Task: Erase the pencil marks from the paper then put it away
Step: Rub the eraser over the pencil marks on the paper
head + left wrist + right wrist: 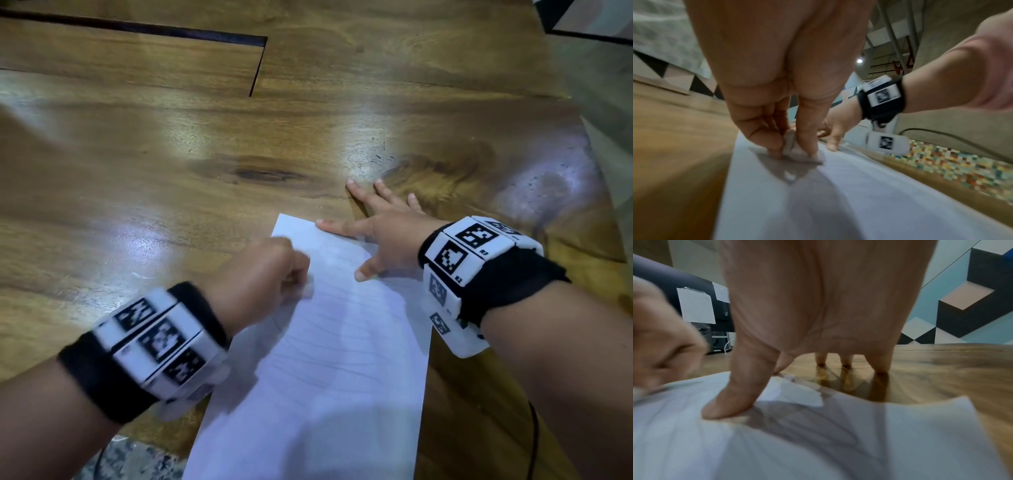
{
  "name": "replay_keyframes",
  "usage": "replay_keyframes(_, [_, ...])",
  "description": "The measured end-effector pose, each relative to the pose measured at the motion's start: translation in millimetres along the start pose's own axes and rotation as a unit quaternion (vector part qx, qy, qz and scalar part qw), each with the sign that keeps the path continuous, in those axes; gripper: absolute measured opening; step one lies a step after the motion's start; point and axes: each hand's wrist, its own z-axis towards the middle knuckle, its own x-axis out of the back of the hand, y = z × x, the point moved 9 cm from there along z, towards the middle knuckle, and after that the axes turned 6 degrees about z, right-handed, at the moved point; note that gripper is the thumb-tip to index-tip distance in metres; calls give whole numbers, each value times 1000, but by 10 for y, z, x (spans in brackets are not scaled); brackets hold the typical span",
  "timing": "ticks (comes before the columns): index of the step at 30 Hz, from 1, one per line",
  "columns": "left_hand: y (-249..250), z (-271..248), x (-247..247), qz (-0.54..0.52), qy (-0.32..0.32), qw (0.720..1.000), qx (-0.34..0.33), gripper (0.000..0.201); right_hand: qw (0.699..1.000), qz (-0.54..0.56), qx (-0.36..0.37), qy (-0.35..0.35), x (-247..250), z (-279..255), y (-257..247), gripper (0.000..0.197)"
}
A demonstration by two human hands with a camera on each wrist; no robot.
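Observation:
A white sheet of paper point(329, 359) with faint pencil lines lies on the wooden table point(171, 171), running from the near edge towards the middle. My left hand point(270, 274) is blurred and pinches a small whitish eraser point(790, 144) against the paper point(818, 194) near its left edge. My right hand point(373, 236) lies flat with fingers spread. Its thumb point(729, 402) and forefinger press the paper's point(900, 443) far right corner, while the other fingers rest on the bare wood.
The table's right edge point(596, 144) drops off close to my right hand. A black cable point(534, 442) hangs by my right forearm. A dark seam point(257, 65) crosses the far tabletop. Speckled floor point(137, 459) shows below the near edge.

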Motion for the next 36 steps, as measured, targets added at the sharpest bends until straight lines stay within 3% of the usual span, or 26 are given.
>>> replay_keyframes(4, [-76, -338, -107, -27, -75, 997, 10, 15, 1000, 8, -1, 4, -3, -3, 1, 90])
replay_keyframes(10, [-15, 223, 182, -21, 44, 997, 52, 15, 1000, 19, -5, 4, -2, -16, -6, 89])
replay_keyframes(18, [-47, -267, -34, -18, 10, 999, -26, 18, 1000, 18, -2, -6, 8, -37, -25, 88])
replay_keyframes(22, [-104, -260, -43, -21, 21, 1000, 3, 14, 999, -13, -1, 39, 21, -129, -95, 87])
replay_keyframes(25, [-131, -284, -42, -33, 19, 999, 26, 19, 993, 50, -34, 98, -106, -331, -102, 84])
replay_keyframes(28, [-118, -231, -43, -51, -29, 997, 41, 18, 985, 119, -62, 106, -383, -566, -88, 95])
replay_keyframes(32, [-137, -80, -16, -58, -109, 989, 83, 13, 991, 113, -7, 73, -581, -632, -194, 98])
replay_keyframes(36, [-121, 340, 142, -96, -38, 988, 113, 11, 993, 92, -1, 76, -569, -600, -241, 95])
